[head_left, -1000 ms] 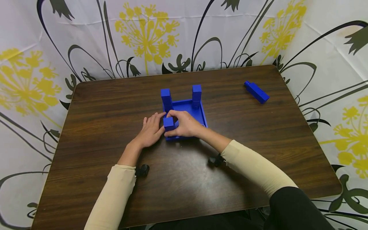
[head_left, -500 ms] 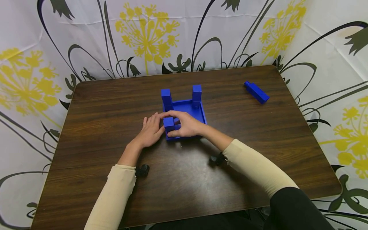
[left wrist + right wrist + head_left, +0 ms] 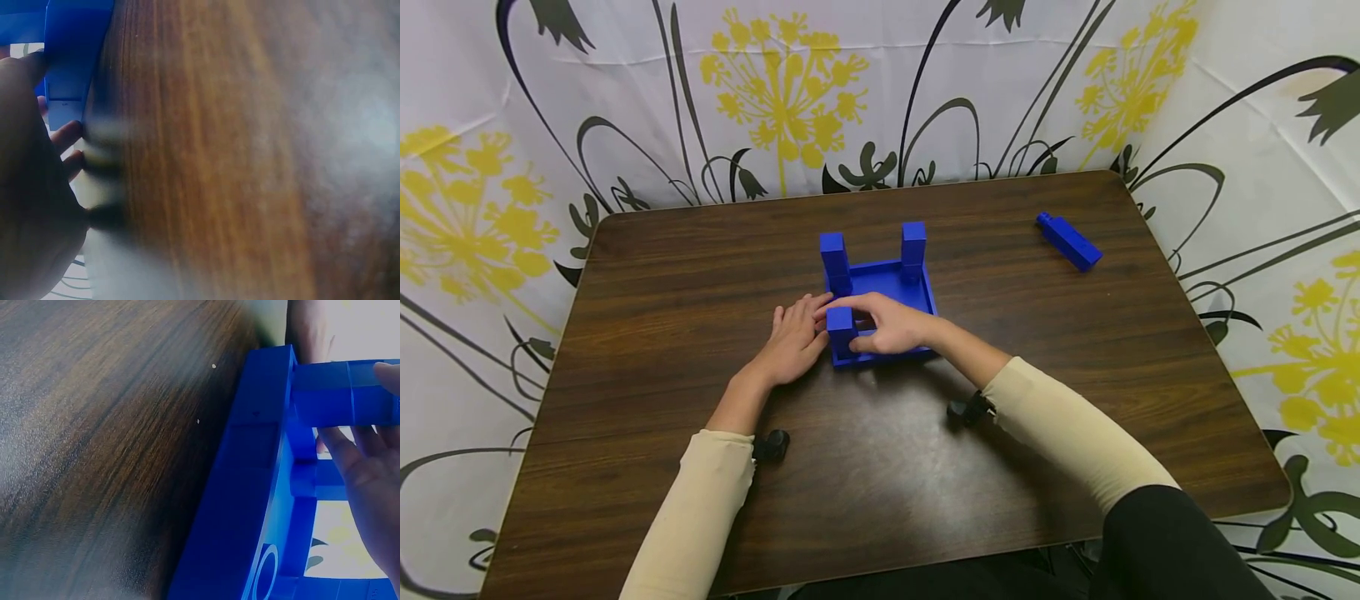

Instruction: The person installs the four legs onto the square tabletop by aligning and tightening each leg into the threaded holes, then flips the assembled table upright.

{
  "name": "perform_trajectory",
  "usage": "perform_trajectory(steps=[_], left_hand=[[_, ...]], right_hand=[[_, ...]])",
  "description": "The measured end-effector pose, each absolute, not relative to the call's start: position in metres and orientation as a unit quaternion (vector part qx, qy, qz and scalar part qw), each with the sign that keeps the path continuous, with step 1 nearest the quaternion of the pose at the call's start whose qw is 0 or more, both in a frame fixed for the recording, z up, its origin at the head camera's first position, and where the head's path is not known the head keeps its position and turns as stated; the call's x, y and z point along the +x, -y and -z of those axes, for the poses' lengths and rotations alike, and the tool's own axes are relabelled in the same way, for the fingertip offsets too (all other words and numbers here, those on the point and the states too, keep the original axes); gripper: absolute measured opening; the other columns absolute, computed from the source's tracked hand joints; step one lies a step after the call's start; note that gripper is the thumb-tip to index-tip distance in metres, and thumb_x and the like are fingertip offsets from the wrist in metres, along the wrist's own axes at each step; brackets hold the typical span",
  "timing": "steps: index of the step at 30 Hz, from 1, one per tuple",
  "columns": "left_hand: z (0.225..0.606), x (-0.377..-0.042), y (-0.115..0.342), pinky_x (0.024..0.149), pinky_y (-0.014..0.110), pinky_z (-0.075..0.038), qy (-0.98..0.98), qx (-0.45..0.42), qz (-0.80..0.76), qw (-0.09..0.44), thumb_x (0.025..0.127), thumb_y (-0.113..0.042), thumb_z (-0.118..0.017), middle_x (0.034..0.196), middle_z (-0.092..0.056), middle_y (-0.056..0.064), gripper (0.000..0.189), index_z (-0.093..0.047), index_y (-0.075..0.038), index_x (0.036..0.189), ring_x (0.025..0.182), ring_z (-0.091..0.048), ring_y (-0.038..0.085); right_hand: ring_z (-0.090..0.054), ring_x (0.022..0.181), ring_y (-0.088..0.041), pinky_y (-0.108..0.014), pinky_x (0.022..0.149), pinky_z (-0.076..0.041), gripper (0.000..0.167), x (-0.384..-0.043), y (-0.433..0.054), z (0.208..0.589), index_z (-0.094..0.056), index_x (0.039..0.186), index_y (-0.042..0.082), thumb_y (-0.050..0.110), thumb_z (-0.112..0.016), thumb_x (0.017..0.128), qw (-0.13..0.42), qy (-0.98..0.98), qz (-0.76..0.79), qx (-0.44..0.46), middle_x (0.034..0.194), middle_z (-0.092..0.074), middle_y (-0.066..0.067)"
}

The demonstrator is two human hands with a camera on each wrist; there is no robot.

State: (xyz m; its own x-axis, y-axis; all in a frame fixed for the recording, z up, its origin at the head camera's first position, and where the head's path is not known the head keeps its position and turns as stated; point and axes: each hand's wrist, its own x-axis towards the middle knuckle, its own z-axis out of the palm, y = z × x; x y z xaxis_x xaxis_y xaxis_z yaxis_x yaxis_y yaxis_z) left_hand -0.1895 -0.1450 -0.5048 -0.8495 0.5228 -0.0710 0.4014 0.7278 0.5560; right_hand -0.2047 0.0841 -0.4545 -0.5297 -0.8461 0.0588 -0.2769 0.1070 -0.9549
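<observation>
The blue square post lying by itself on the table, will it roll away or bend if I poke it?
The blue square post probably won't roll, since its long sides look flat. It looks stiff too, with straight edges. The narrow peg at its end might be its weakest part.

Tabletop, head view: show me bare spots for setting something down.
Bare wood lies left of the left hand, between the blue tray and the loose post, and between that post and the right sleeve. Crowded: the tray's near-left corner, where the right hand joins the left by an upright post.
</observation>
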Motion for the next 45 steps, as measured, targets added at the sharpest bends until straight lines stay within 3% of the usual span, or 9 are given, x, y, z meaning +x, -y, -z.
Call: perform_trajectory(steps=[12,20,34,45], left_hand=[[0.506,-0.191,0.146,0.108,0.066,0.003,-0.923,0.254,-0.269,0.108,0.102,-0.023,-0.043,0.155,-0.022,0.019,0.059,-0.019,-0.015,0.155,0.146,-0.009,0.039],[0.505,-0.19,0.145,0.109,0.065,0.004,-0.923,0.246,-0.273,0.116,0.103,-0.026,-0.042,0.156,-0.02,0.02,0.058,-0.017,-0.016,0.155,0.147,-0.009,0.038],[0.507,-0.191,0.144,0.11,0.065,0.003,-0.926,0.245,-0.264,0.115,0.106,-0.04,-0.037,0.156,-0.021,0.019,0.058,-0.017,-0.015,0.155,0.147,-0.01,0.037],[0.507,-0.191,0.145,0.11,0.065,0.003,-0.926,0.247,-0.261,0.117,0.106,-0.041,-0.036,0.156,-0.021,0.018,0.059,-0.016,-0.016,0.155,0.147,-0.008,0.037]], right_hand=[[-0.052,0.125,-0.019,-0.033,0.1,-0.044,0.055,-0.205,-0.086,0.452,-0.05,0.137,-0.003,0.0,-0.071,0.087,0.269,-0.715,0.523,-0.378,0.137,-0.053,-0.016],[-0.057,0.11,-0.016,-0.03,0.09,-0.05,0.045,-0.203,-0.084,0.451,-0.058,0.121,0.007,0.01,-0.08,0.082,0.229,-0.748,0.506,-0.364,0.117,-0.061,-0.006],[-0.059,0.102,-0.012,-0.025,0.08,-0.053,0.046,-0.2,-0.079,0.453,-0.061,0.115,0.012,0.019,-0.086,0.077,0.174,-0.791,0.48,-0.338,0.108,-0.064,-0.001],[-0.061,0.093,-0.011,-0.033,0.078,-0.055,0.042,-0.194,-0.075,0.456,-0.061,0.106,0.014,0.024,-0.087,0.075,0.117,-0.818,0.464,-0.318,0.095,-0.065,0.002]])
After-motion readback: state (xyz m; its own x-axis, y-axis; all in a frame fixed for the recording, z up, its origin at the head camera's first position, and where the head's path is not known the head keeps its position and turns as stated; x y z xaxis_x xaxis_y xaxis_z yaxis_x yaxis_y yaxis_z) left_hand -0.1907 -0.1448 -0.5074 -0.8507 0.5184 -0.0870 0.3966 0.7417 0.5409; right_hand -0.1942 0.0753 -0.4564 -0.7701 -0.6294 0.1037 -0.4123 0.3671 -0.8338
